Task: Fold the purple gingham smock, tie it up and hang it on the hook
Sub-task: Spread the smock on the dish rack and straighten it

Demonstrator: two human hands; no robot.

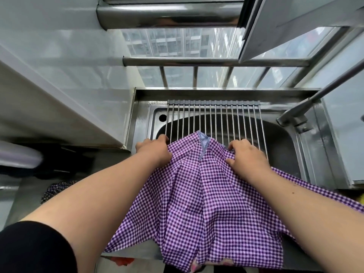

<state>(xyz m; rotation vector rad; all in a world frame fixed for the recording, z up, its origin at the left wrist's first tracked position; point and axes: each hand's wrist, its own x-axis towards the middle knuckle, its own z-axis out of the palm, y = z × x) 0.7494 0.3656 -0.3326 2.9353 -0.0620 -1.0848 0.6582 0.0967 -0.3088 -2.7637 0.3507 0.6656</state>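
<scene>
Smock [197, 186] lies over the sink rack [214, 123] and counter edge, long axis 12-to-6. Left hand [154, 149] pinches its 11 o'clock corner, right hand [247, 156] its 1 o'clock corner; both equally near.

Smock [197, 194] hem beyond bottom edge

Smock [201, 194] on rack [214, 123] over sink [283, 146]; window behind

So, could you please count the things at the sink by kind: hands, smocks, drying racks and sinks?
Hands: 2, the left hand and the right hand, both gripping the cloth
Purple gingham smock: 1
Roll-up drying rack: 1
Steel sink: 1
Total: 5
</scene>
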